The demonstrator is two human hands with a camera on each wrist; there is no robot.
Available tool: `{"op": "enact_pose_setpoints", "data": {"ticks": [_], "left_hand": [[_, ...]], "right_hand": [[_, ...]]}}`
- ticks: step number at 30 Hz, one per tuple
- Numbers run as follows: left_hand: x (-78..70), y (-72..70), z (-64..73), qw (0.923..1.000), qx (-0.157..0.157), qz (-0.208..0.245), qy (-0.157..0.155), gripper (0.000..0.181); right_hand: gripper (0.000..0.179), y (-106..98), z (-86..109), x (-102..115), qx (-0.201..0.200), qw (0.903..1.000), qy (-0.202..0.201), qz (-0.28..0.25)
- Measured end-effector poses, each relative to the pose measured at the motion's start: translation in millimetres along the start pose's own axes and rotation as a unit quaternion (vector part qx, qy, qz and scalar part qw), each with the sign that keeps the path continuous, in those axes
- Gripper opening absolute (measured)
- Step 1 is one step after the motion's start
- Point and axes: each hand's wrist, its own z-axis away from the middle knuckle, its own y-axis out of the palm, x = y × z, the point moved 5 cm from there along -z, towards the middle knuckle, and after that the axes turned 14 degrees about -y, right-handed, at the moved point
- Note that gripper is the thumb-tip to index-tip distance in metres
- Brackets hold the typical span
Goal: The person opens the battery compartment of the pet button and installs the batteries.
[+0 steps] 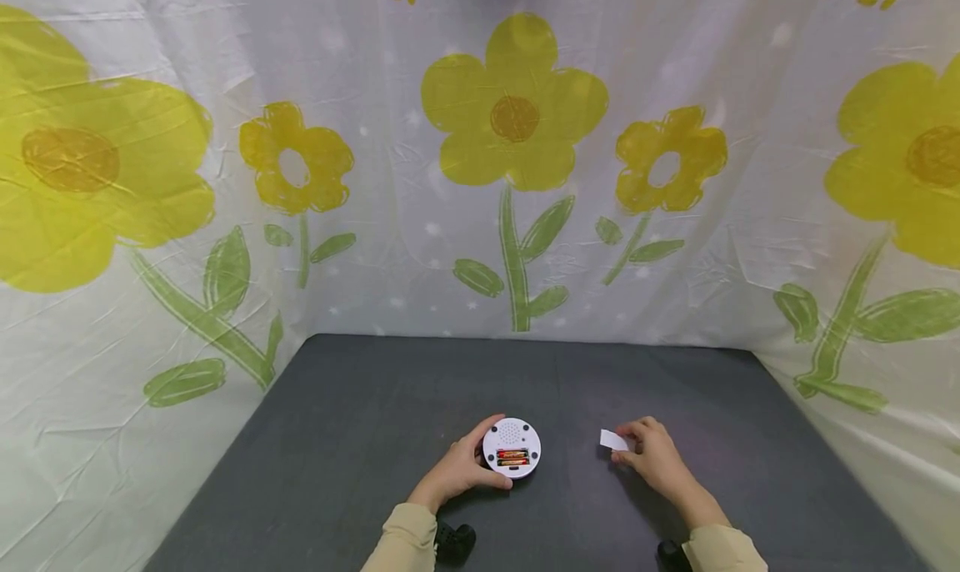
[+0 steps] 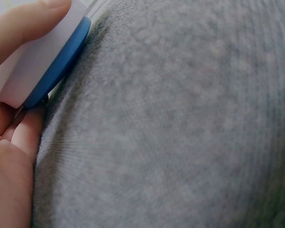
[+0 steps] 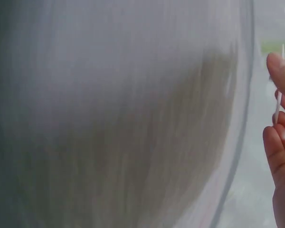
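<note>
My left hand [image 1: 467, 467] grips a round white device [image 1: 512, 433] by its left side, thumb along the near edge. Its underside faces up, with a patch of speaker holes and several dark feet. Two red-and-black batteries [image 1: 513, 457] lie side by side in its uncovered compartment. From the left wrist, the device [image 2: 35, 59] shows a white side wall and a blue rim, with fingers under it and the thumb above. To the right, my right hand [image 1: 656, 457] pinches a small flat white battery cover [image 1: 613, 440]. In the right wrist view this cover [image 3: 278, 107] appears as a thin edge between thumb and fingers.
A dark grey table [image 1: 390, 388] lies beneath both hands. Behind it and at the sides hangs a white curtain [image 1: 397, 247] printed with yellow flowers. Black wrist-worn gear [image 1: 455, 544] sits at the left cuff, with more [image 1: 671, 555] at the right.
</note>
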Motion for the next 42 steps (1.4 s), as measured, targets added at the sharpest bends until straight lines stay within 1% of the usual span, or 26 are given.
{"op": "enact_pose_setpoints", "data": {"ticks": [4, 5, 12, 18, 22, 26, 29, 42], "left_hand": [[0.1, 0.1, -0.4, 1.0000, -0.001, 0.005, -0.001, 0.100], [-0.4, 0.2, -0.2, 1.0000, -0.002, 0.005, 0.000, 0.100], [-3.6, 0.3, 0.4, 0.9999, -0.001, 0.007, 0.013, 0.100], [-0.8, 1.0, -0.5, 0.9999, 0.005, -0.001, 0.011, 0.098], [0.0, 2.7, 0.4, 0.9999, 0.011, 0.000, 0.010, 0.098], [-1.2, 2.9, 2.0, 0.9997, 0.015, 0.001, 0.019, 0.097], [-0.4, 2.2, 2.1, 0.9997, 0.017, 0.005, 0.018, 0.098], [0.5, -0.1, 2.8, 0.9996, 0.016, 0.002, 0.022, 0.100]], "right_hand": [[0.031, 18, -8.8, 24, 0.010, 0.9996, -0.018, -0.019], [0.031, 22, -11.1, 30, 0.023, 0.9994, -0.011, -0.025], [0.031, 45, -23.4, 76, 0.018, 0.9944, -0.088, -0.055], [0.031, 64, -30.7, 102, 0.045, 0.9892, -0.127, -0.058], [0.030, 73, -32.3, 111, 0.059, 0.9873, -0.137, -0.055], [0.030, 80, -32.9, 116, 0.070, 0.9864, -0.140, -0.050], [0.030, 83, -33.2, 118, 0.074, 0.9860, -0.143, -0.044], [0.028, 85, -34.7, 122, 0.084, 0.9828, -0.162, -0.028]]}}
